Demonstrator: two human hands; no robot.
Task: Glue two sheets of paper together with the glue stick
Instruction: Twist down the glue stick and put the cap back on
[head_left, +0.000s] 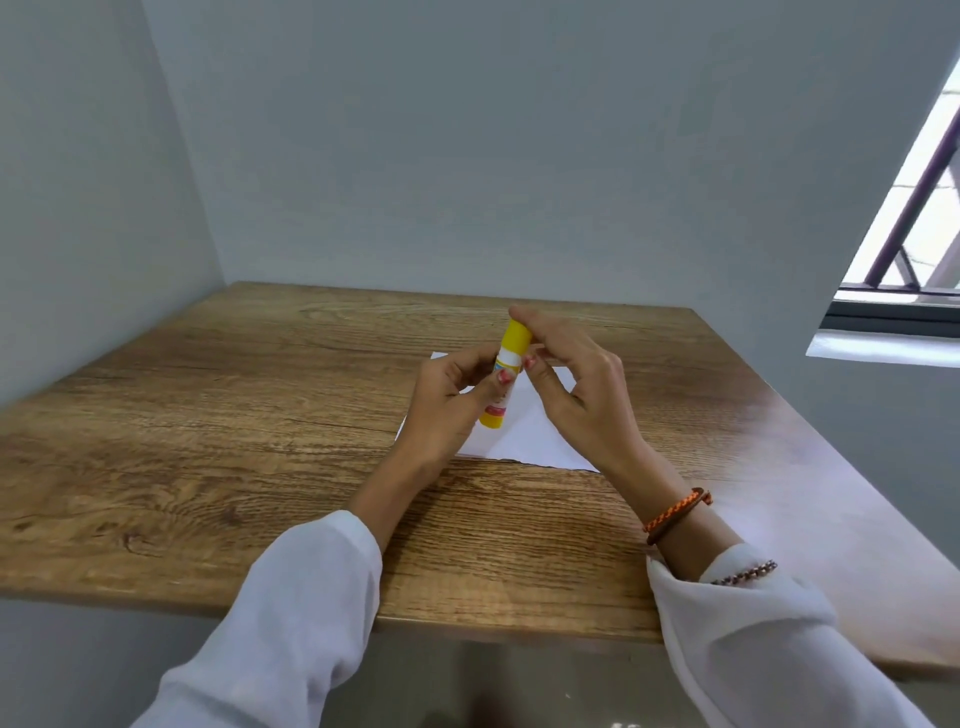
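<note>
A yellow glue stick (506, 366) with a white label stands nearly upright above the table, held in both hands. My left hand (449, 402) grips its lower body with thumb and fingers. My right hand (571, 379) pinches the yellow cap at the top. Beneath the hands lies white paper (524, 436) flat on the wooden table (234, 415); the hands hide much of it, so I cannot tell how many sheets there are.
The table sits in a corner, with grey walls at the left and the back. A window (914, 234) with dark bars is at the right. The table's front edge runs close to my sleeves.
</note>
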